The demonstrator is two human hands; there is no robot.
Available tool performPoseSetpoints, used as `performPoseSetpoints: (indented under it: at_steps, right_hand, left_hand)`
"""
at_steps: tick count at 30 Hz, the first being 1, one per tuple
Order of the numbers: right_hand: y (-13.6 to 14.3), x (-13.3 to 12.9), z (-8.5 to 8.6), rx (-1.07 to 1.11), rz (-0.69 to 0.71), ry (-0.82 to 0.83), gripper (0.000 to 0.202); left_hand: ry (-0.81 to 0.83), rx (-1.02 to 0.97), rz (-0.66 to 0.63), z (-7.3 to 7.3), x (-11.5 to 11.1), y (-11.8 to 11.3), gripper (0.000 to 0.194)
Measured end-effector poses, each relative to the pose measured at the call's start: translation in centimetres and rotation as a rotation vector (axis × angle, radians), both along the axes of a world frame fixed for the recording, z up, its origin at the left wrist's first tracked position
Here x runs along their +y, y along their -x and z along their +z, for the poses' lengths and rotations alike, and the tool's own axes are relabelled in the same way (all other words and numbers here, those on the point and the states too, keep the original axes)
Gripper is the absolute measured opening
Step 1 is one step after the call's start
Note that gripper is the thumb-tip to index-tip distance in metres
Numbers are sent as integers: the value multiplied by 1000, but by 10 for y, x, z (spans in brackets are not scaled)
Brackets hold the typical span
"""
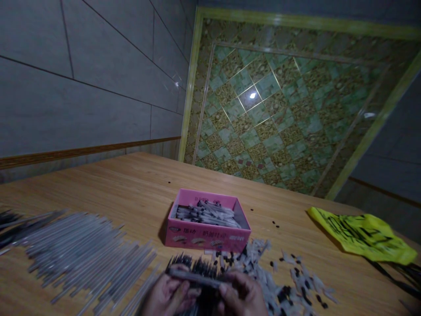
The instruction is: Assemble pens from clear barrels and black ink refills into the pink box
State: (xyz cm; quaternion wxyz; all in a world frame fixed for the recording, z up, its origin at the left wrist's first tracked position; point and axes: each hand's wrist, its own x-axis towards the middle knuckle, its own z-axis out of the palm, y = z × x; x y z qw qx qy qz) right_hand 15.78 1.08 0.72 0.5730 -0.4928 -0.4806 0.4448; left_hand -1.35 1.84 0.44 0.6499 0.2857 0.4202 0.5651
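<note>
Both my hands are low in the middle of the view, with a slim translucent pen (195,277) held level between them. Closed fingers of my left hand (167,293) grip its left end. At its right end, my right hand (245,293) pinches it between thumb and fingers. Motion blur hides the pen's detail. Beneath and just behind my hands lies a bunch of thin black pointed pieces (202,267), which look like pen refills. Just beyond them stands a pink box (207,239) filled with similar translucent pens (207,214).
Clear plastic tubes (79,250) lie spread on the left of the wooden table (131,188), with dark thin pieces (13,228) beside them. Small translucent caps (259,267) and black plugs (284,292) are scattered to the right. A yellow bag (362,235) lies at the far right.
</note>
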Motion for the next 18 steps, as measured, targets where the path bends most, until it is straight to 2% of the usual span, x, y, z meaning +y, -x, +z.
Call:
performPoseSetpoints:
  at_steps: [3,5,7,8,10,12,14,18]
  right_hand:
    - [-21,27,42,-196,-131,-154,30]
    - [-33,53,65,-373,-245,-268,29]
    - [-41,83,77,-459,-301,-323,29]
    - [-43,98,79,-466,-310,-323,30]
    - [-47,122,77,-489,-327,-323,32]
    - [-48,136,73,-528,-347,-337,32]
    - [-48,137,71,-577,-373,-363,32]
    - [-42,103,69,-661,-376,-410,28]
  left_hand:
    - [-43,227,-79,7,10,18,47]
    - [-174,557,-139,11,20,40,30]
    - [-326,1043,-140,12,31,66,12]
    - [-332,1258,-115,11,36,78,7]
    - [-296,1496,-41,7,42,98,12]
    - [-261,1585,-55,0,45,109,12]
    - [-253,1617,-56,-6,44,110,12]
    - [-259,1619,-77,-6,38,96,6]
